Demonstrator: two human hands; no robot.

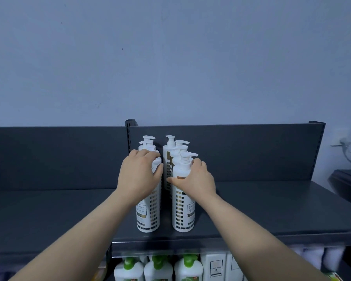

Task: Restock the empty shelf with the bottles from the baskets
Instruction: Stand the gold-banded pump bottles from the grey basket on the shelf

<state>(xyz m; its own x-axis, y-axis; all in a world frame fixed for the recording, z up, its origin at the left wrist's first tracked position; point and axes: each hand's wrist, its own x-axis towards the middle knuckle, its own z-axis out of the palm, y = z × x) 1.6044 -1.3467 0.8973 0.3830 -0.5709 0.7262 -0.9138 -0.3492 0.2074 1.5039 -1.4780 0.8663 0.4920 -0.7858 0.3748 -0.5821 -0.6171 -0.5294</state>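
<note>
surface: dark grey shelf | load: white pump bottles upright, two front-to-back rows, side by side

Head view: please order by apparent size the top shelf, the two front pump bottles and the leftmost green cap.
1. Top shelf.
2. Left front bottle and right front bottle: they look alike, so unranked.
3. Leftmost green cap.

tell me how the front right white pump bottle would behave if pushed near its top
The tall white plastic pump bottle at front right is narrow-based and high, so a push near the pump would probably tip it. Its smooth base may slide easily on the flat dark grey shelf. It looks rigid, not floppy.
</note>
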